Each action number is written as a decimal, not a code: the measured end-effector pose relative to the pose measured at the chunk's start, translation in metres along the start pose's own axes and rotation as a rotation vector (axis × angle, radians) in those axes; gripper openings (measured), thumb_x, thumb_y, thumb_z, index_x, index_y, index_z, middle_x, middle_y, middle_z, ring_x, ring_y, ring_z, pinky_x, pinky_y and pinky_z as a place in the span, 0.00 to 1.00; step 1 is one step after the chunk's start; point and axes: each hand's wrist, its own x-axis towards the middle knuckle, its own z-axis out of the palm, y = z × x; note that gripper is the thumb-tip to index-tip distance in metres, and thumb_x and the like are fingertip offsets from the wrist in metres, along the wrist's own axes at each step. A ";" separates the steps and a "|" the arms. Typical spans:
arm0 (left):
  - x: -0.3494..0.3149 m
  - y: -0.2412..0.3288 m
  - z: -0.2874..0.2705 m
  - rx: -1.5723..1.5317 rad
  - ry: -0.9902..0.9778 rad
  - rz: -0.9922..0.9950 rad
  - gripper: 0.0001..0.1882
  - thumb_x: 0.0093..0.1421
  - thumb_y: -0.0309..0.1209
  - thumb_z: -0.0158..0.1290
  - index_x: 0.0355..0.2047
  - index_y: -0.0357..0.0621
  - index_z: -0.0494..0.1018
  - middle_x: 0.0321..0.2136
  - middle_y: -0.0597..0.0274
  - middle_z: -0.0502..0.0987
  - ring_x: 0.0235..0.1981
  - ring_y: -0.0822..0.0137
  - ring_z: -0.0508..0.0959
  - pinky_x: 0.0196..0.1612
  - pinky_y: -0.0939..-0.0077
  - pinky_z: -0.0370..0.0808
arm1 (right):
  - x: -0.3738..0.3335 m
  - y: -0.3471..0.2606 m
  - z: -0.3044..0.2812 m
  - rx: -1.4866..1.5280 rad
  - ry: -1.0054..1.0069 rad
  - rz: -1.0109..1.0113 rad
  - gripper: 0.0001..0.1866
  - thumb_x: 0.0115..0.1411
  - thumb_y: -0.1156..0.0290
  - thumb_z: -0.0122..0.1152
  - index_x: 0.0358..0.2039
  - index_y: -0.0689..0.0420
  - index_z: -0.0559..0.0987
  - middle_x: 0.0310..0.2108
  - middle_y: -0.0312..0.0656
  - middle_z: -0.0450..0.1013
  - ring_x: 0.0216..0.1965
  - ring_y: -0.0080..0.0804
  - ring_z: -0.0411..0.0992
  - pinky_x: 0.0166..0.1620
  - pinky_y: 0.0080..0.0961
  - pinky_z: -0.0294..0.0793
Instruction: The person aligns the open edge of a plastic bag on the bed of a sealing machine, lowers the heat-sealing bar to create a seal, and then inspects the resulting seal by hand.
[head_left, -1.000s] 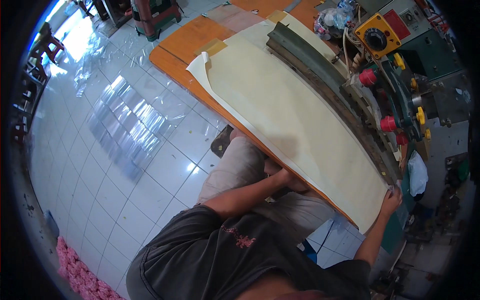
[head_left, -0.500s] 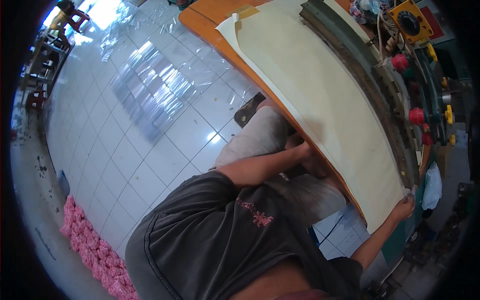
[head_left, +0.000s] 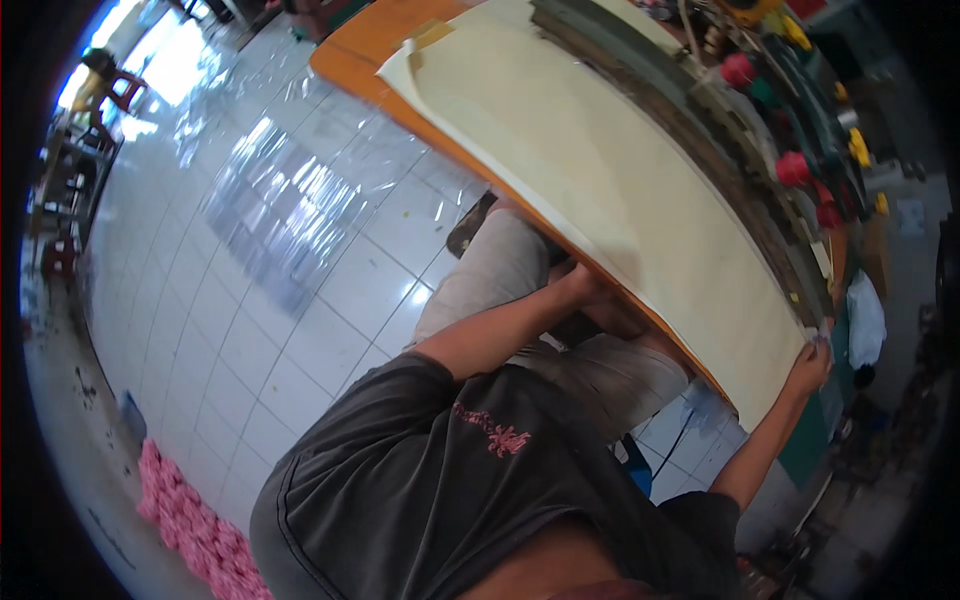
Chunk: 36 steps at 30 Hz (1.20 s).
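My right hand (head_left: pixel 815 368) is at the right end of the long metal bars (head_left: pixel 690 130), its fingers closed around something small and whitish that I cannot make out. A cream sheet (head_left: pixel 600 180) covers most of the orange table (head_left: pixel 350 50) and reaches close to my right wrist. My left hand (head_left: pixel 585 287) rests low by the table's front edge, over my lap. The table edge and shadow hide its fingers.
Red knobs (head_left: pixel 795 168) and yellow knobs (head_left: pixel 858 147) belong to the machine behind the bars. A white plastic bag (head_left: pixel 866 318) hangs at the right. Clear plastic sheets (head_left: pixel 275 210) lie on the tiled floor; a pink bundle (head_left: pixel 200 520) is at lower left.
The view has shifted, so the table and machine sit further left and higher. My right hand stays at the end of the bars, and my left stays by the table edge.
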 end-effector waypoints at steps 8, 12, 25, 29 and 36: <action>-0.002 0.008 -0.008 -0.171 -0.070 -0.303 0.26 0.67 0.45 0.39 0.60 0.47 0.57 0.58 0.57 0.64 0.57 0.60 0.66 0.59 0.63 0.66 | 0.004 -0.004 -0.007 -0.146 -0.128 0.007 0.15 0.56 0.69 0.59 0.45 0.54 0.77 0.47 0.40 0.74 0.52 0.41 0.68 0.54 0.39 0.66; -0.002 0.014 -0.013 -0.935 0.038 -0.412 0.28 0.66 0.48 0.40 0.61 0.47 0.57 0.60 0.57 0.62 0.59 0.57 0.65 0.60 0.57 0.64 | 0.011 -0.008 -0.009 -0.188 -0.164 -0.013 0.14 0.57 0.71 0.58 0.45 0.52 0.77 0.46 0.40 0.74 0.51 0.40 0.69 0.56 0.39 0.62; 0.018 0.057 0.030 -0.708 0.147 -0.450 0.30 0.66 0.52 0.35 0.60 0.44 0.58 0.59 0.52 0.63 0.58 0.53 0.65 0.60 0.51 0.62 | 0.004 0.016 -0.008 -0.231 -0.023 -0.040 0.14 0.56 0.73 0.55 0.45 0.55 0.77 0.47 0.41 0.74 0.51 0.39 0.69 0.56 0.40 0.64; 0.025 0.068 0.037 -0.687 0.198 -0.529 0.32 0.66 0.53 0.32 0.61 0.43 0.57 0.59 0.50 0.61 0.59 0.51 0.64 0.60 0.49 0.62 | 0.006 0.012 -0.010 -0.147 0.004 -0.017 0.14 0.57 0.72 0.55 0.45 0.57 0.76 0.48 0.41 0.73 0.51 0.40 0.69 0.55 0.39 0.65; 0.022 0.056 0.028 -0.946 0.098 -0.512 0.35 0.65 0.57 0.30 0.62 0.44 0.56 0.60 0.50 0.61 0.60 0.51 0.63 0.62 0.47 0.59 | 0.011 0.000 -0.019 0.119 -0.061 -0.089 0.15 0.59 0.74 0.53 0.48 0.57 0.75 0.50 0.47 0.71 0.53 0.44 0.66 0.56 0.39 0.63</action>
